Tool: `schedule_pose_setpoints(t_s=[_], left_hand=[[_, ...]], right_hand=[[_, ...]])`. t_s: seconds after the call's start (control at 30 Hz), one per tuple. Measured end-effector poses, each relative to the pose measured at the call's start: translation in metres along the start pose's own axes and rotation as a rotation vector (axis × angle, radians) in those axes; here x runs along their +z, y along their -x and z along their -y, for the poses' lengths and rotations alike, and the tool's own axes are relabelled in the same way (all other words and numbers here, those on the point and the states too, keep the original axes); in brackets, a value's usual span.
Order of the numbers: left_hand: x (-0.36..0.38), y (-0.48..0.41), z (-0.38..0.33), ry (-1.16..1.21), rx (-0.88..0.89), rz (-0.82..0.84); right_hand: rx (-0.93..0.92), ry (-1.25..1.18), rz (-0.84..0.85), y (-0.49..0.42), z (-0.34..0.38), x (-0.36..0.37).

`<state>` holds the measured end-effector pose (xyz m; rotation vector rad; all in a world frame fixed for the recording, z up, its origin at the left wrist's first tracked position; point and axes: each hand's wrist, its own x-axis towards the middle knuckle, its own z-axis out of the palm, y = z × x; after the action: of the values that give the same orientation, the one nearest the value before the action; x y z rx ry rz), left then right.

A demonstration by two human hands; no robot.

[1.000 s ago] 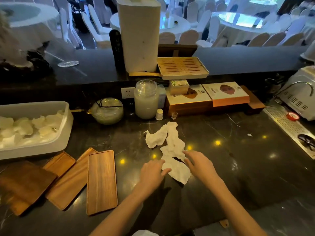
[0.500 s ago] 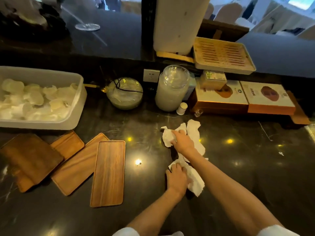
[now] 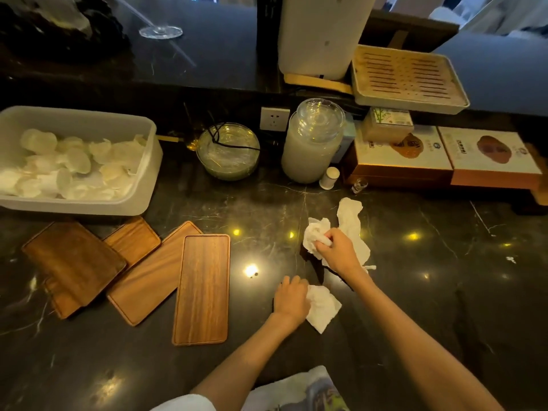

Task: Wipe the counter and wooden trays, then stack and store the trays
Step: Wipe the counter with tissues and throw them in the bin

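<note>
Your right hand [image 3: 338,250] had bunched the paper towel [image 3: 351,221], fingers pinching it. Your left hand [image 3: 292,301] (fingers together) pressed its near end.

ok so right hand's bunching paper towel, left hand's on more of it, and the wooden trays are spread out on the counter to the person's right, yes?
No: in the head view the wooden trays lie to the person's left, on the counter. The rest holds: the right hand bunches paper towel, and the left hand is on more of it.
</note>
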<state>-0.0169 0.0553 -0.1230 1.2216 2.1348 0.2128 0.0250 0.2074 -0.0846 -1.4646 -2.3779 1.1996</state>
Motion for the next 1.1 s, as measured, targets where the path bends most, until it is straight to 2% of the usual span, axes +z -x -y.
schedule_pose_setpoints(t_s=[0.17,0.33,0.4,0.5,0.67,0.8,0.87,0.97,1.1], left_hand=[[-0.014,0.028,0.020,0.390,-0.166,0.017],[-0.012,0.071,0.036,0.765,-0.293,-0.068],[-0.009,0.095,0.036,0.952,-0.279,-0.122],[-0.006,0.128,0.028,1.233,-0.240,-0.035],[0.006,0.160,0.002,1.242,-0.242,-0.056],[0.024,0.187,-0.027,1.464,-0.161,0.060],[0.037,0.200,-0.042,1.375,-0.143,0.078],[0.065,0.220,-0.067,1.217,-0.172,0.037],[0.105,0.257,-0.098,1.274,-0.186,0.030]], right_hand=[[0.031,-0.270,-0.031,0.054,-0.014,-0.020],[0.080,-0.515,-0.032,0.112,-0.039,-0.043],[0.126,-0.704,-0.007,0.134,-0.054,-0.052],[0.161,-1.069,0.094,0.166,-0.078,-0.063],[0.267,-1.193,0.064,0.220,-0.106,-0.068],[0.355,-1.470,0.038,0.269,-0.131,-0.076],[0.353,-1.480,0.064,0.295,-0.147,-0.083],[0.302,-1.317,0.032,0.332,-0.182,-0.090],[0.305,-0.977,-0.012,0.371,-0.233,-0.091]])
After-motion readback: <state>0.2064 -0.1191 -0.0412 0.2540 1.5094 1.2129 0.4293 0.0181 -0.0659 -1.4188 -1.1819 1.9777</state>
